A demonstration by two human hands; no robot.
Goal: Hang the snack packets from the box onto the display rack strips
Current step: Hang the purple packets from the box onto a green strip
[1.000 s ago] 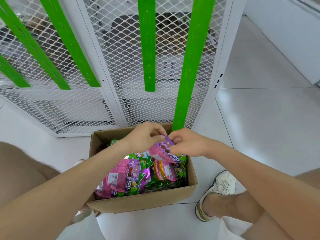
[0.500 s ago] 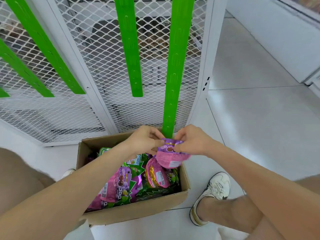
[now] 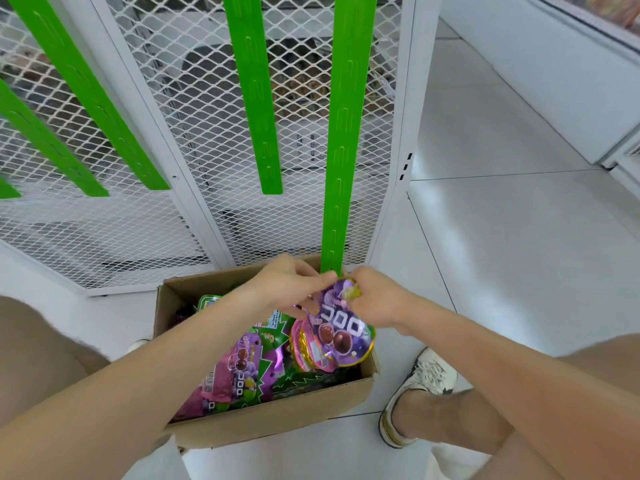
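A purple snack packet (image 3: 341,332) hangs face-out just below the bottom end of the long green display strip (image 3: 341,150). My left hand (image 3: 292,284) pinches its top edge from the left, and my right hand (image 3: 375,294) pinches it from the right. Both sit right at the strip's lowest slot. Beneath them an open cardboard box (image 3: 277,419) on the floor holds several more pink, purple and green packets (image 3: 239,372). A shorter green strip (image 3: 254,95) hangs to the left.
The strips hang on a white wire-mesh rack (image 3: 194,133), with further green strips (image 3: 86,95) slanting at the left. My knees flank the box, and my right shoe (image 3: 420,386) rests on the white tiled floor beside it. A white cabinet (image 3: 554,74) stands at right.
Both hands lifted the purple packet out of the box up to the bottom of the long strip. The packet turned so its printed front faces me.
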